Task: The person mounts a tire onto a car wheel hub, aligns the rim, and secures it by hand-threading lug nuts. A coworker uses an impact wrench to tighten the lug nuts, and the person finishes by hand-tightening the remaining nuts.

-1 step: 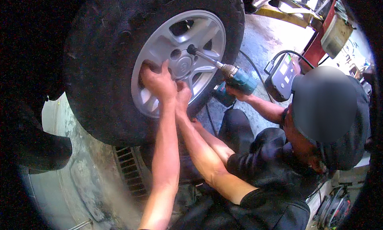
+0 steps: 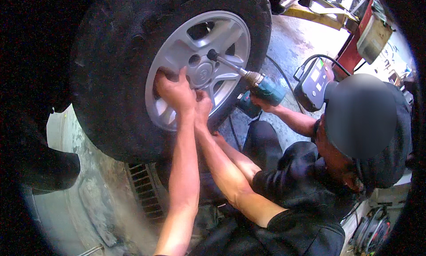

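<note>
A large black tire (image 2: 120, 65) on a silver alloy wheel (image 2: 184, 36) stands before me. My left hand (image 2: 175, 89) grips a spoke at the wheel's left side, its fingers reaching into a rim opening and the thumb pointing up. Close beside it, my right hand (image 2: 203, 104) is closed at the lower lug holes, under the center cap (image 2: 203, 75). Whatever its fingertips pinch is hidden. A co-worker's hand (image 2: 264, 104) holds a teal cordless impact wrench (image 2: 268, 88), whose long extension carries a black socket (image 2: 213, 55) set at an upper lug hole.
The co-worker, in a dark cap (image 2: 390, 136) and dark clothes, crouches close at my right. A grey boxy device (image 2: 314, 85) with a black cable is behind the wrench. A floor grate (image 2: 144, 189) lies below the tire. At the lower right is a cable reel (image 2: 372, 231).
</note>
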`<state>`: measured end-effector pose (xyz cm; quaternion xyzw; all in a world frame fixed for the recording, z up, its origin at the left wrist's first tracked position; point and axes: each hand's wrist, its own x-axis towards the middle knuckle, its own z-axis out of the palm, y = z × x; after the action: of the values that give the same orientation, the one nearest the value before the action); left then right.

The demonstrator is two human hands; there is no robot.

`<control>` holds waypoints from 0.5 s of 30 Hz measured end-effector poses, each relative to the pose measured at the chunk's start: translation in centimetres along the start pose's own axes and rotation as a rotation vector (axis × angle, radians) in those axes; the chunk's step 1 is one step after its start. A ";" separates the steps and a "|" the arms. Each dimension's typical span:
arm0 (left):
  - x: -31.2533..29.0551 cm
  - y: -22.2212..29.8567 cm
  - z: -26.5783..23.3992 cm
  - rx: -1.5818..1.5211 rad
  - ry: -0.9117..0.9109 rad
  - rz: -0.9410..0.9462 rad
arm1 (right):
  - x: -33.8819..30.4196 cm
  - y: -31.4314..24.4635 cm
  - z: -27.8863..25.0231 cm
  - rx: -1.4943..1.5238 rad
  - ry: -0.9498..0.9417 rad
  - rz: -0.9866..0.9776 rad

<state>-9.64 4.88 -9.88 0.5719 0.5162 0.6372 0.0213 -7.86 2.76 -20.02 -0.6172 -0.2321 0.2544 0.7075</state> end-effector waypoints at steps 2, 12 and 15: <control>0.0 0.1 -0.1 0.018 -0.007 0.028 | -0.2 -0.2 0.0 -0.058 0.016 0.027; 0.1 0.2 0.4 0.005 0.031 0.115 | 0.5 1.0 1.4 0.027 0.073 -0.059; 0.1 0.3 0.5 0.037 -0.011 0.019 | 0.7 0.9 1.6 -0.016 0.005 -0.028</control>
<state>-9.18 5.16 -9.69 0.5808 0.5222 0.6245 0.0076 -8.39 4.50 -20.74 -0.6200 -0.2411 0.2411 0.7066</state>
